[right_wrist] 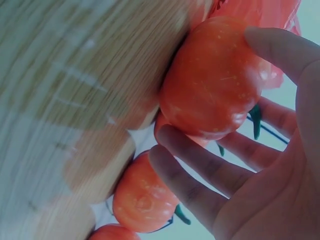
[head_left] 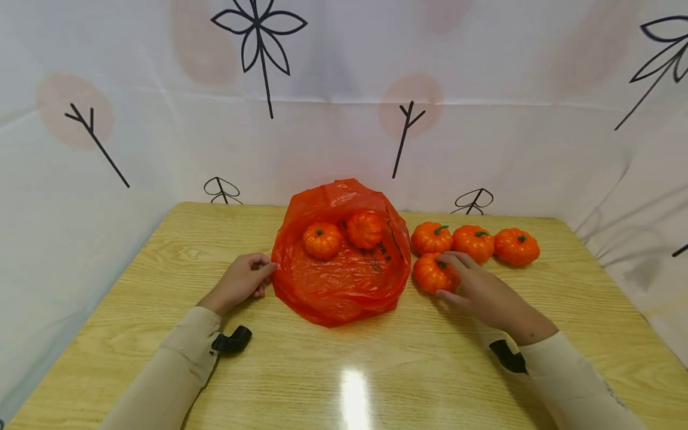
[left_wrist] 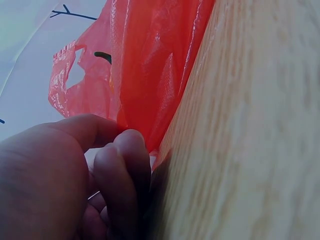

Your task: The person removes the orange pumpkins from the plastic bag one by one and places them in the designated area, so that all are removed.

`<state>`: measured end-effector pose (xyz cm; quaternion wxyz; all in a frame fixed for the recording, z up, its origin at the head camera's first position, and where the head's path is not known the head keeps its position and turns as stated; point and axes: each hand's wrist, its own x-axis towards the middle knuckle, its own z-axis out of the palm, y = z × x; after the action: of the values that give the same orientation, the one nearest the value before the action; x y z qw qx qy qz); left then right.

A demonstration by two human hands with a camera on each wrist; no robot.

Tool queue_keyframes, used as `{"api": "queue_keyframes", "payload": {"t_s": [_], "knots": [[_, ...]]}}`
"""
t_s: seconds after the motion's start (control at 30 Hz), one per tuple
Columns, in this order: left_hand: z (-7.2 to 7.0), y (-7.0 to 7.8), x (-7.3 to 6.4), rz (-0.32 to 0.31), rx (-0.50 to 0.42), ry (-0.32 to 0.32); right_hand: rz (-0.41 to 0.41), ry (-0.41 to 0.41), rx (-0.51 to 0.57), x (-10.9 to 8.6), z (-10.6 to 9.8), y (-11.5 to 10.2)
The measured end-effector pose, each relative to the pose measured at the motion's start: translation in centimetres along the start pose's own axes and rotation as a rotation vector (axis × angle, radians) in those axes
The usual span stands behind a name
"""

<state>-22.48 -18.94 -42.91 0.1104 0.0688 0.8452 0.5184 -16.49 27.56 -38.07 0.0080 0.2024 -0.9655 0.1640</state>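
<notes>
red bag (head_left: 322, 307), black lettering (head_left: 384, 253), not legible

A person's left hand (head_left: 242, 283) pinches a red plastic bag (head_left: 333, 295) holding two miniature pumpkins (head_left: 322, 241); the right hand (head_left: 481, 292) grasps another pumpkin (head_left: 429, 275).

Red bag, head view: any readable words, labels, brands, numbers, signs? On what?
Red bag: large, slanted black print, too distorted to quote surely; smaller print beside it too blurred.
Right sleeve: faint marks, too small to tell if text.
Nothing else readable.
</notes>
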Motion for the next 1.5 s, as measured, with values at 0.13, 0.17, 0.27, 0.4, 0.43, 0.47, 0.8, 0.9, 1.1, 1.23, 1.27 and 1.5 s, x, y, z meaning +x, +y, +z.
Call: {"api": "queue_keyframes", "payload": {"t_s": [0.13, 0.17, 0.27, 0.4, 0.43, 0.47, 0.8, 0.9, 1.1, 1.23, 1.27, 1.5], "knots": [[0.0, -0.1, 0.0, -0.002, -0.005, -0.001, 0.004, -0.016, -0.006, -0.1, -0.1, -0.2], [0.0, -0.2, 0.0, -0.002, -0.007, -0.002, 0.002, -0.018, -0.005, -0.1, -0.2, -0.3], [0.0, -0.4, 0.0, -0.003, -0.007, -0.003, -0.002, -0.021, -0.001, -0.2, -0.2, -0.3], [0.0, -0.5, 0.0, -0.001, 0.001, 0.000, -0.014, -0.020, 0.002, -0.2, -0.1, -0.3], [0.0, -0.5, 0.0, -0.001, 0.000, 0.000, -0.017, -0.018, 0.002, -0.2, -0.1, -0.3], [0.0, -0.5, 0.0, 0.000, 0.000, 0.000, -0.020, -0.015, 0.001, -0.2, -0.1, -0.3], [-0.1, -0.3, 0.1, 0.005, -0.010, -0.008, -0.044, 0.121, -0.033, 0.1, -0.5, -0.9], [-0.1, -0.3, 0.0, -0.007, -0.013, -0.005, -0.073, 0.192, -0.019, 0.3, -0.6, -1.3], [0.0, -0.2, -0.1, -0.015, -0.008, -0.001, -0.159, 0.347, 0.008, 0.4, -0.5, -2.0], [0.0, -0.2, 0.0, -0.013, -0.002, -0.001, -0.188, 0.398, 0.009, 0.5, -0.5, -2.5], [0.0, -0.1, 0.0, -0.013, -0.001, 0.000, -0.196, 0.406, 0.008, 0.5, -0.5, -2.6], [0.0, -0.1, 0.0, -0.010, 0.002, 0.000, -0.223, 0.419, 0.037, 0.7, -0.5, -3.5]]}}
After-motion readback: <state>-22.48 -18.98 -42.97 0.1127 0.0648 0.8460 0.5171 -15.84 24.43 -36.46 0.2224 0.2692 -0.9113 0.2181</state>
